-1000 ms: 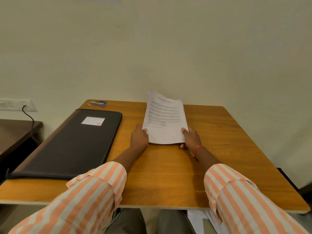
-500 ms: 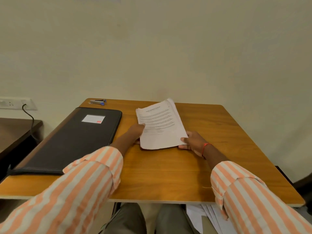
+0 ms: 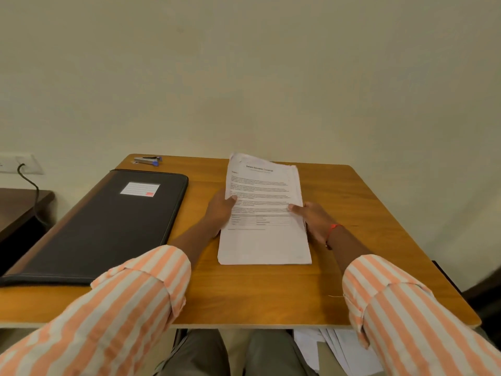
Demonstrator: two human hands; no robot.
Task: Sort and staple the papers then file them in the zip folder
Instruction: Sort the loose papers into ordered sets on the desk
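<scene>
A stack of printed white papers stands on its bottom edge on the wooden table, leaning away from me. My left hand grips its left edge with the thumb on the front page. My right hand grips the right edge in the same way. A black zip folder with a white label lies shut on the left of the table. A small silver and blue stapler sits at the far left corner, beyond the folder.
The table's back edge meets a cream wall. A dark side table stands lower at the left, under a wall socket with a black cable. More loose sheets lie below the table's near edge, by my knees.
Both hands slid up the sides of the stack and turned it from a leftward slant to square. The stack now rests upright on its bottom edge, closer to me.
</scene>
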